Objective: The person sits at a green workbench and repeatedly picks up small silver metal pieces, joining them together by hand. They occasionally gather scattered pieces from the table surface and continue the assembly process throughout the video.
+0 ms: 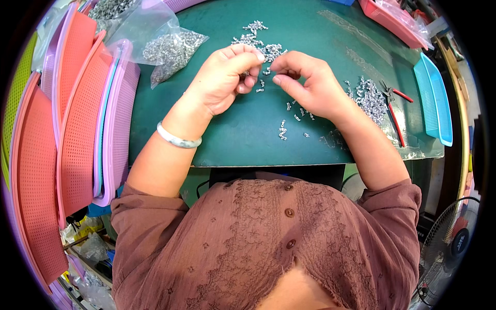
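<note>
My left hand point(227, 75), a pale bangle point(178, 137) on its wrist, is closed above the green table. Its thumb presses on the curled forefinger, and a bit of small metal parts point(244, 75) shows under the fingers. Facing it, my right hand point(310, 80) is curled with thumb and forefinger tips close together; anything between them is too small to make out. Just beyond both hands lies a loose pile of small silvery metal parts point(273, 50). A few single parts point(260, 90) are scattered between and below the hands, and a short linked piece point(282, 130) lies nearer me.
A larger heap of metal parts point(371, 101) lies right of my right forearm, beside red-handled pliers point(397, 124). A blue basket point(433, 101) stands at the right edge. Clear bags of parts point(173, 51) lie far left, near stacked pink and purple baskets point(82, 124). A fan point(449, 243) stands lower right.
</note>
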The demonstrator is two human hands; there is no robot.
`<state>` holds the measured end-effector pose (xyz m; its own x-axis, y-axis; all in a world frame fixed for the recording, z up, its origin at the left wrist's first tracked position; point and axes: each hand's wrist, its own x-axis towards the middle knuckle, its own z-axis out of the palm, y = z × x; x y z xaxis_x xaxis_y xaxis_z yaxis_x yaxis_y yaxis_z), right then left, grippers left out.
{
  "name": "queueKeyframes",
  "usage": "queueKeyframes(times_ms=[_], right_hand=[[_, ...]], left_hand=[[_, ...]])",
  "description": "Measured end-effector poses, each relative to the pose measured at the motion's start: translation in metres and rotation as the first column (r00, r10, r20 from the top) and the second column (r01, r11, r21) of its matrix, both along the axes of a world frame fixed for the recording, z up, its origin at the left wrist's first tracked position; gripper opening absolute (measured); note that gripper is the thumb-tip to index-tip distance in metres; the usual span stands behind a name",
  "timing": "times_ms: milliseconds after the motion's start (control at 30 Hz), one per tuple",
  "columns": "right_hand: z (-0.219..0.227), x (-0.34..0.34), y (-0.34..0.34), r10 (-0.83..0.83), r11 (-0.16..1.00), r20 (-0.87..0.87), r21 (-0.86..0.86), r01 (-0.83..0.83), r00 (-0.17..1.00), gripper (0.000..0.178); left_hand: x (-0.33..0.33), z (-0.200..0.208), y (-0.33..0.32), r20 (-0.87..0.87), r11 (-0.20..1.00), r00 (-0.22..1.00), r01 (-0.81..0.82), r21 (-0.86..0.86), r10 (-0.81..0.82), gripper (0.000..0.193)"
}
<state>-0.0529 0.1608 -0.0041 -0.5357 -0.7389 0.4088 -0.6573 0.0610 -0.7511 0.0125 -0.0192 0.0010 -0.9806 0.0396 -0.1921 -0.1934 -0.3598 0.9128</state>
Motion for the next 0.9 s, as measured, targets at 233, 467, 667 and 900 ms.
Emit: queueKeyframes(times_ms=[233, 467, 667, 900], right_hand=[[-0.006, 0.004, -0.005, 0.078, 0.978, -0.453, 0.208, 0.02, 0.888, 0.017], [-0.005, -0.005, 0.004, 0.025, 0.978, -0.324, 0.206, 0.044, 0.946, 0.014], [0.003, 0.005, 0.003, -0.007, 0.94, -0.321, 0.32, 0.116, 0.947, 0.007], [-0.007, -0.001, 0.001, -0.037, 0.963, -0.31, 0.244, 0.117, 0.95, 0.007]], left_hand=[[-0.004, -0.005, -0.006, 0.005, 0.99, 0.998, -0.057, 0.126, 0.056, 0.005], [-0.001, -0.001, -0.004, -0.011, 0.993, 0.999, -0.05, 0.111, 0.052, 0.01], [-0.003, -0.008, -0.005, 0.024, 0.998, 0.999, -0.031, 0.055, 0.03, 0.01], [-0.001, -0.002, -0.001, 0.068, 0.995, 0.998, 0.016, -0.093, -0.009, 0.009]])
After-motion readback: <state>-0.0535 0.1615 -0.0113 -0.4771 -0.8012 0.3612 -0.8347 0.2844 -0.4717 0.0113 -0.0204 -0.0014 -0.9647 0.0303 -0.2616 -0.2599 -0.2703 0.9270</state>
